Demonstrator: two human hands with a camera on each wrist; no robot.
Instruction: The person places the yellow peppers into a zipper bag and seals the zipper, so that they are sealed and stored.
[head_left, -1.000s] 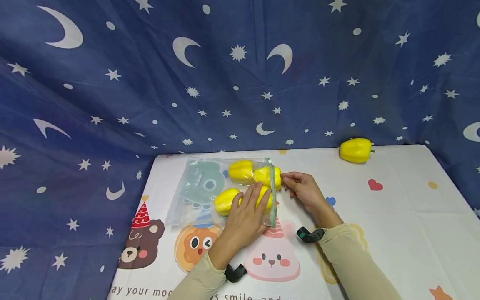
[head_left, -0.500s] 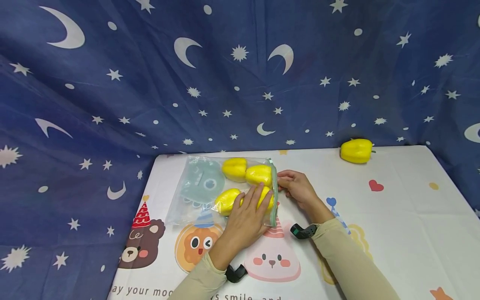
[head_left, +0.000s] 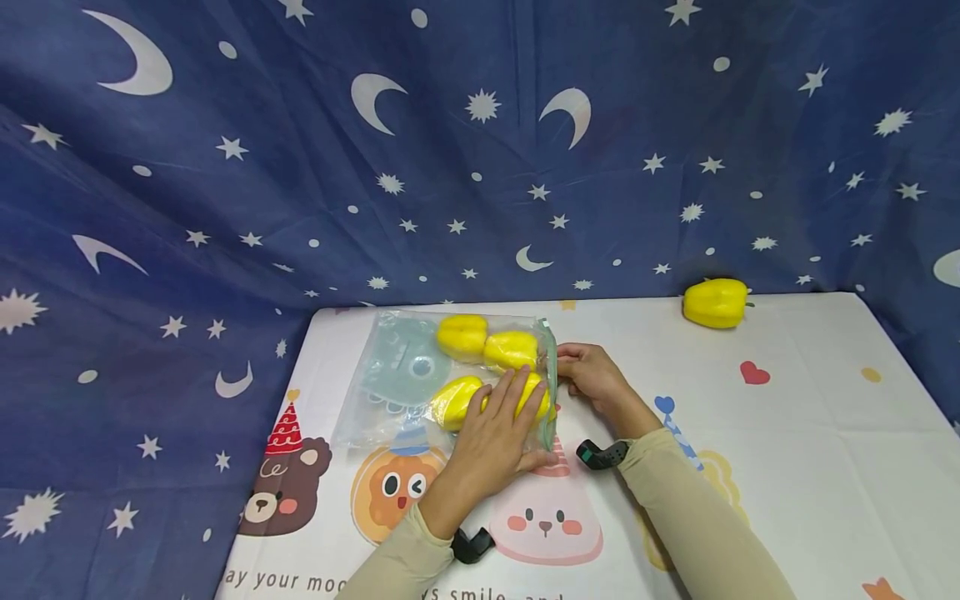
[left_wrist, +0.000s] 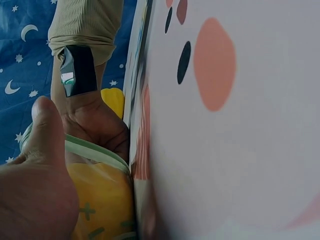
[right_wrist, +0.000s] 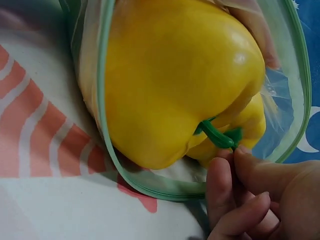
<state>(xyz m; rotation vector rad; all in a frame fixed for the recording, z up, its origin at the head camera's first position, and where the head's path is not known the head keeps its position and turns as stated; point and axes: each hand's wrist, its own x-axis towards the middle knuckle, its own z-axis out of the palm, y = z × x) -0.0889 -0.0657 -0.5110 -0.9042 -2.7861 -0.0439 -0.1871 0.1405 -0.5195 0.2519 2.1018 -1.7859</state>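
Note:
A clear zip bag [head_left: 360,429] with a green rim [right_wrist: 103,100] lies flat, its mouth to the right. Several yellow bell peppers [head_left: 462,337] are inside it. My left hand [head_left: 491,442] rests with spread fingers on the bag over the near-right pepper [head_left: 530,396], partly hiding it. At the mouth is my right hand [head_left: 600,379]. In the right wrist view, a large pepper [right_wrist: 180,75] fills the opening, and the right hand's thumb and finger [right_wrist: 260,170] pinch the stem end [right_wrist: 234,136] of the pepper behind it [right_wrist: 252,125].
Another yellow bell pepper [head_left: 715,303] lies at the table's back right edge, against the blue star-and-moon curtain [head_left: 480,167]. The white tablecloth [head_left: 825,483] carries printed animals. A black strap [head_left: 600,455] is around the right wrist.
The two far peppers have slid left, deeper into the bag. My right hand has followed them left to the green rim. My left hand stays on the bag.

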